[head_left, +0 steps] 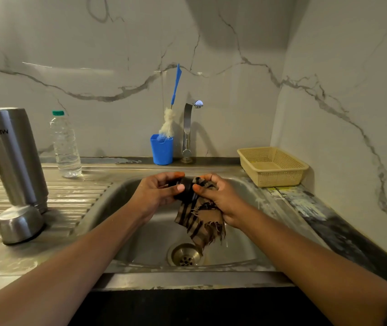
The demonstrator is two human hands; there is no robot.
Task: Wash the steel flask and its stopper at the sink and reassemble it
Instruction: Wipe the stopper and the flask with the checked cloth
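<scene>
The steel flask [11, 156] stands upside down on the ribbed drainboard at the left, and its steel cup lid [19, 223] lies in front of it. Over the sink basin [122, 203], my left hand [157, 196] grips the black stopper [186, 190], mostly hidden by fingers. My right hand [218, 196] holds a brown striped cloth [203, 220] against the stopper. The cloth's frayed end hangs down toward the drain [185, 255].
A clear plastic water bottle [66, 147] stands behind the flask. A blue cup [162, 149] holds a blue-handled bottle brush [172, 114] beside the tap [189, 130]. A beige mesh basket [272, 165] sits at the back right. The right counter edge is stained.
</scene>
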